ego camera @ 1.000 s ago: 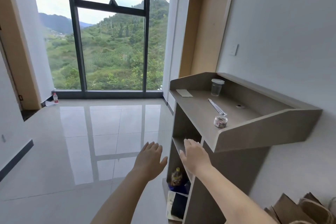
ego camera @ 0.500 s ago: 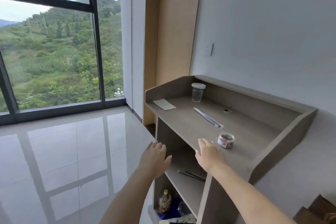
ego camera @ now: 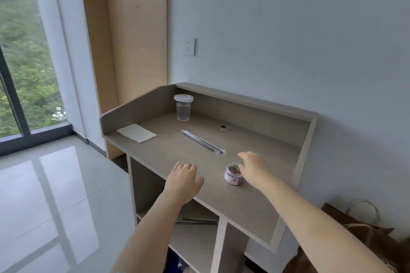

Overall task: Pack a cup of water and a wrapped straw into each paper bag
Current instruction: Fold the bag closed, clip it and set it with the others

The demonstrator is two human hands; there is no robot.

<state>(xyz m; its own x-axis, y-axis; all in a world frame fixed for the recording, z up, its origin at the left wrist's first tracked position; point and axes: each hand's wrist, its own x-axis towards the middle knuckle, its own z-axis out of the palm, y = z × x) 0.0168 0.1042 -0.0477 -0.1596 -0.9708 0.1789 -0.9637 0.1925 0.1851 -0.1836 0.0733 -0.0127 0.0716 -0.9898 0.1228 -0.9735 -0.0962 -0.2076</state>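
A lidded clear cup of water [ego camera: 183,107] stands at the back left of the grey desk [ego camera: 168,155]. A wrapped straw [ego camera: 203,144] lies diagonally in the middle of the desk. My right hand [ego camera: 251,167] hovers over the desk just in front of the straw's near end, fingers relaxed, holding nothing. My left hand [ego camera: 183,180] is open above the desk's front edge. Brown paper bags [ego camera: 363,235] stand on the floor at the lower right, partly cut off by the frame.
A small jar of coloured clips [ego camera: 233,174] sits right beside my right hand. A folded white paper [ego camera: 136,132] lies at the desk's left end. A cable hole [ego camera: 225,127] is near the back wall. More straws [ego camera: 197,220] lie on the shelf below.
I have stepped closer and turned right toward the desk. Both hands moved forward over the desktop, the right one reaching past the jar toward the straw.
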